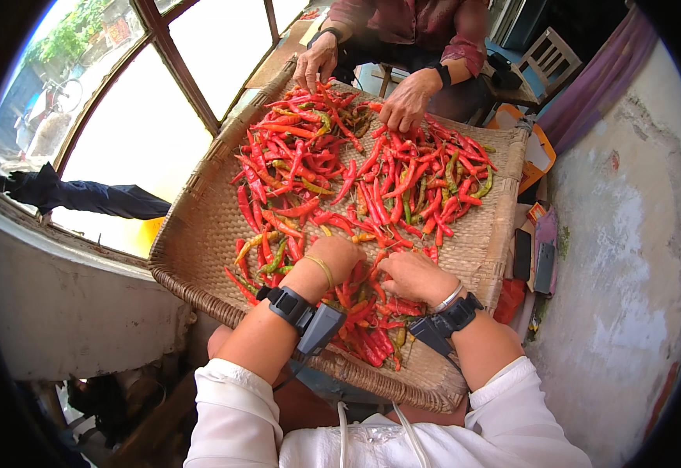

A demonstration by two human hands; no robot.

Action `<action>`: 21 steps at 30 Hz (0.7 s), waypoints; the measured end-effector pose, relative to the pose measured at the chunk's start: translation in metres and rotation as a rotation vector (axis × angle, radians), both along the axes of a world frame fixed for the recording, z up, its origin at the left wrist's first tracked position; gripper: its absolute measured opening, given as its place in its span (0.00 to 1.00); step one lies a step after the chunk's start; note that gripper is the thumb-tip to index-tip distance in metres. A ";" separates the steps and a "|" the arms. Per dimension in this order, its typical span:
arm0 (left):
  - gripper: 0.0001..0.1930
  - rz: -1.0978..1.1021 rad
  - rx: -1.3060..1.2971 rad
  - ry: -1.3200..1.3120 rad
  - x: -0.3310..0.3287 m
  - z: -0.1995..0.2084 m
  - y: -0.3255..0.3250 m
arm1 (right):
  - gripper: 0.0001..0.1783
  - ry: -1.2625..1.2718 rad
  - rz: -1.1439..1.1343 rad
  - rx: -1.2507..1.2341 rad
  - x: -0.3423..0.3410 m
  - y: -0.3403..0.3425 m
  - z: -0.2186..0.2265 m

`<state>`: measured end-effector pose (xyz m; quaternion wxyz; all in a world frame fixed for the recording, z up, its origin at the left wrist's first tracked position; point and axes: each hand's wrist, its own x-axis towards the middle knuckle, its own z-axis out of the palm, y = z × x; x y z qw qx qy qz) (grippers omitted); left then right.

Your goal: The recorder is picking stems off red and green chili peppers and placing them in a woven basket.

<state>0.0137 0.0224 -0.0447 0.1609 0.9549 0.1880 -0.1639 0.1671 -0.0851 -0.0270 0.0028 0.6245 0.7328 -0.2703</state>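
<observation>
- Well, the red chili peppers lie in loose heaps across the woven tray, with a thinner band beneath my hands; a few green peppers are mixed in.
- I judge each one light and smooth-skinned, a bit slippery if damp, firm yet easily bruised or snapped; some look wrinkled, so probably softer. I'd take one near the stem or around its thicker part, with a light pinch, since they tangle.
- My left hand is down among the peppers near the tray's middle; its fingers are hidden behind its back, so I cannot tell whether they are spread or pinching one.
- My right hand is just beside it, curled with fingertips toward the heap; what lies between them, if anything, I cannot make out.
- The woven tray slopes up to a thick rim; my forearms cover part of the near edge, and its support is mostly hidden.
- Across from me, a co-worker in a maroon shirt reaches into the far peppers, head cut off above.
- Leftward, a folded dark umbrella lies by the glaring window, which washes out much outside.
</observation>
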 end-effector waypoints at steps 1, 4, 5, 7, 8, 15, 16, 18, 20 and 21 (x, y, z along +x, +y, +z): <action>0.12 -0.005 -0.003 -0.003 -0.001 -0.003 -0.003 | 0.13 0.015 0.004 0.002 -0.001 -0.001 0.000; 0.08 0.020 0.094 -0.020 0.000 -0.004 -0.007 | 0.13 0.090 -0.010 0.074 -0.002 0.001 0.002; 0.07 0.038 0.122 -0.013 0.001 -0.001 -0.007 | 0.13 0.082 -0.009 0.078 -0.003 0.000 0.004; 0.06 0.018 0.162 -0.026 0.002 0.009 -0.006 | 0.12 0.122 -0.036 0.178 -0.004 0.002 0.008; 0.07 0.042 0.163 -0.012 0.003 0.012 -0.005 | 0.12 0.116 -0.032 0.184 -0.004 0.003 0.008; 0.07 0.186 0.229 -0.318 0.001 0.043 -0.006 | 0.15 0.409 -0.354 0.159 -0.010 0.007 0.020; 0.07 0.185 0.230 -0.320 0.001 0.042 -0.007 | 0.16 0.432 -0.388 0.133 -0.009 0.006 0.019; 0.11 0.188 0.179 -0.378 0.002 0.039 -0.009 | 0.16 0.453 -0.420 0.126 -0.006 0.007 0.008; 0.12 0.230 0.166 -0.401 0.000 0.043 -0.009 | 0.16 0.477 -0.453 0.117 -0.002 0.006 0.009; 0.13 0.274 0.151 -0.422 -0.002 0.044 -0.008 | 0.16 0.398 -0.441 0.084 0.001 0.007 0.015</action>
